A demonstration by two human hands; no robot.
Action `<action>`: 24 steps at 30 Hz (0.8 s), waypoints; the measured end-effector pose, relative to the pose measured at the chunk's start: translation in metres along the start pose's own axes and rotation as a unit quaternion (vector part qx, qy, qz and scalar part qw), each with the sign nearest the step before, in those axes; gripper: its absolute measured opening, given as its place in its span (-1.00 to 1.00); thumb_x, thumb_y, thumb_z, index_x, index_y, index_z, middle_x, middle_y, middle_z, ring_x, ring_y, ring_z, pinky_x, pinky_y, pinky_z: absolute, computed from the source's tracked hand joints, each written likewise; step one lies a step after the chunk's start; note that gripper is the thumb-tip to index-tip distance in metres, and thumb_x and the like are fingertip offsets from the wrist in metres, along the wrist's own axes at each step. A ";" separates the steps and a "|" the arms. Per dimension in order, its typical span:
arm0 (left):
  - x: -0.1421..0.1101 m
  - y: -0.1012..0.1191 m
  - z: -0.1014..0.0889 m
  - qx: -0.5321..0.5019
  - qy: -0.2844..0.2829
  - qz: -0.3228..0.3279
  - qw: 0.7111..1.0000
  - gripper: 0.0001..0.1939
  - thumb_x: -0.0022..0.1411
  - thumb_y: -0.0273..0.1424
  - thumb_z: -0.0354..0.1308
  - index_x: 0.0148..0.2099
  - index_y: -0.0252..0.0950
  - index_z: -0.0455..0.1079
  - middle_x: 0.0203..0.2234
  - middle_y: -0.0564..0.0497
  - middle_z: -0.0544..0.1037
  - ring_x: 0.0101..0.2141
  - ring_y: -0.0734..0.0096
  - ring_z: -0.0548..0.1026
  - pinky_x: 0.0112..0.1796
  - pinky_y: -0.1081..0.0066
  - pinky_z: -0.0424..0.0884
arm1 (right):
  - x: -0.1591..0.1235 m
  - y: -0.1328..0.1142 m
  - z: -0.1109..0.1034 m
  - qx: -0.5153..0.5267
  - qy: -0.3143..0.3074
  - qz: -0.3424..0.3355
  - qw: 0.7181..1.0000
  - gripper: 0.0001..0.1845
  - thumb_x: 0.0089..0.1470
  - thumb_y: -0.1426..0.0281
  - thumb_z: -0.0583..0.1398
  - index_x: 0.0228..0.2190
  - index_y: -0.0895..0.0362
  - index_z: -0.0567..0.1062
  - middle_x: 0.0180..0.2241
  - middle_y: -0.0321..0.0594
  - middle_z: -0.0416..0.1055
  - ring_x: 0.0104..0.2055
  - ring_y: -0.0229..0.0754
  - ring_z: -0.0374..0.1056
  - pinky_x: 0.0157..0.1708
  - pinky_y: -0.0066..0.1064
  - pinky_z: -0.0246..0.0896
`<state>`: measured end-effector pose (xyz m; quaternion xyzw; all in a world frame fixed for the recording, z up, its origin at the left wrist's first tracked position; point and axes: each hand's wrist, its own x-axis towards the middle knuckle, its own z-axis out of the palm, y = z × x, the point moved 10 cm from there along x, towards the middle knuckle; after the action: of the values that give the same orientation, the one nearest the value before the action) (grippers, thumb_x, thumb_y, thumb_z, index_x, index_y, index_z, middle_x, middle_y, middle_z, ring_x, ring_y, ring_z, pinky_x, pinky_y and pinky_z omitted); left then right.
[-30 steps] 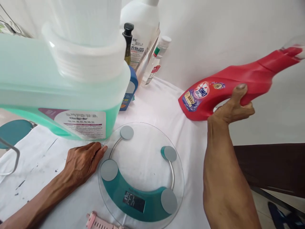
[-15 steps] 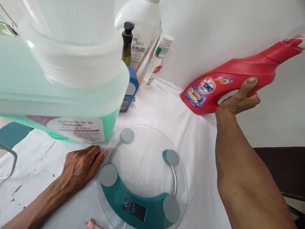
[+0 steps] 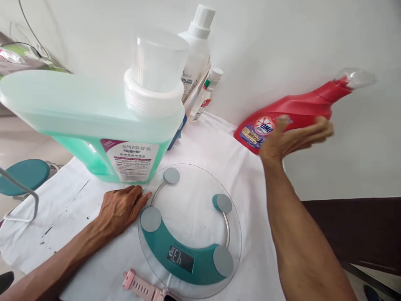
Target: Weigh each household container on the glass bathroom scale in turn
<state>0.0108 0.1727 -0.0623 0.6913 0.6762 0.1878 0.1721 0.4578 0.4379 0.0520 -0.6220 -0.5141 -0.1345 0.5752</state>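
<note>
My right hand (image 3: 294, 136) is stretched out in front of a red OMO detergent bottle (image 3: 297, 104), thumb and fingers apart. The bottle tilts to the right by the wall, its base at the table's edge and a clear cap at its upper end. My left hand (image 3: 123, 207) lies on the white cloth with curled fingers, its thumb at the left rim of a round glass scale (image 3: 188, 267). What those fingers hold, if anything, is hidden. No object stands on the scale, whose display is lit. Just behind my left hand stands a large jug of green liquid (image 3: 125, 121).
Behind the jug are a white bottle (image 3: 196, 50), a clear bottle (image 3: 203, 98) and a partly hidden blue container (image 3: 178, 133). A pink-strapped watch (image 3: 145, 288) lies by the scale's near edge. A teal stool (image 3: 25, 177) stands at the left.
My right hand has opened from the red bottle's handle and shifted left. The view has drawn back and shows more of the jug and the watch. My left hand stays beside the scale.
</note>
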 end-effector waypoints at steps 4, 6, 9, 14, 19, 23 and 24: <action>0.001 -0.001 0.005 -0.003 -0.031 -0.018 0.999 -0.47 0.55 -0.02 -0.15 -0.41 -0.21 0.21 -0.55 -0.02 0.52 -0.52 0.32 0.44 -0.43 0.37 -0.04 | -0.049 -0.100 0.064 0.103 -0.180 -0.076 0.975 -0.62 0.26 0.02 0.33 -0.04 -0.08 0.41 0.03 -0.14 0.51 0.04 -0.02 0.49 0.13 0.03 0.47; 0.001 -0.001 0.006 -0.003 -0.042 -0.024 0.999 -0.48 0.55 -0.02 -0.15 -0.41 -0.21 0.19 -0.53 -0.03 0.53 -0.49 0.30 0.45 -0.41 0.36 -0.03 | -0.073 -0.141 0.099 0.143 -0.244 -0.084 0.955 -0.49 0.24 -0.08 0.32 0.02 -0.03 0.43 -0.02 -0.14 0.56 -0.03 -0.04 0.53 -0.02 -0.04 0.53; 0.001 0.000 0.005 -0.002 -0.051 -0.025 0.998 -0.50 0.55 -0.05 -0.14 -0.40 -0.21 0.19 -0.50 -0.04 0.55 -0.47 0.28 0.48 -0.40 0.35 -0.01 | -0.097 -0.182 0.140 0.214 -0.299 -0.064 0.928 -0.39 0.22 -0.15 0.32 0.05 0.02 0.42 0.06 -0.06 0.57 0.04 -0.01 0.52 0.07 -0.03 0.49; 0.001 -0.001 0.008 0.010 -0.058 -0.013 0.998 -0.53 0.58 -0.09 -0.08 -0.37 -0.22 0.27 -0.45 -0.05 0.61 -0.46 0.26 0.51 -0.41 0.33 -0.02 | -0.103 -0.207 0.171 0.195 -0.298 -0.032 0.934 -0.58 0.30 -0.04 0.23 -0.06 0.01 0.39 -0.01 -0.10 0.57 0.03 0.02 0.50 0.17 0.02 0.39; 0.001 0.000 0.012 0.023 -0.060 -0.004 0.998 -0.56 0.60 -0.14 -0.03 -0.34 -0.23 0.32 -0.44 -0.05 0.62 -0.45 0.25 0.55 -0.41 0.33 -0.04 | -0.095 -0.204 0.188 0.126 -0.304 0.033 0.944 -0.67 0.25 0.09 0.29 -0.14 0.00 0.34 -0.01 -0.05 0.54 0.15 0.12 0.46 0.23 0.02 0.27; 0.001 0.002 0.013 0.029 -0.067 -0.005 0.997 -0.55 0.61 -0.15 -0.01 -0.35 -0.24 0.33 -0.44 -0.05 0.63 -0.43 0.23 0.57 -0.41 0.32 -0.04 | -0.092 -0.207 0.196 0.126 -0.327 0.049 0.935 -0.64 0.21 0.08 0.32 -0.16 -0.01 0.34 0.02 0.01 0.55 0.14 0.16 0.43 0.17 0.00 0.25; 0.001 0.002 0.012 0.030 -0.068 -0.006 0.997 -0.55 0.61 -0.15 -0.01 -0.35 -0.24 0.33 -0.44 -0.06 0.63 -0.43 0.23 0.57 -0.41 0.32 -0.04 | -0.092 -0.211 0.198 0.139 -0.338 0.033 0.930 -0.66 0.24 0.07 0.30 -0.16 -0.01 0.35 0.01 0.01 0.56 0.13 0.15 0.43 0.14 -0.01 0.25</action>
<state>0.0187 0.1736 -0.0721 0.7035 0.6723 0.1185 0.1978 0.1657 0.5221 0.0439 -0.5611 -0.6712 0.1754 0.4516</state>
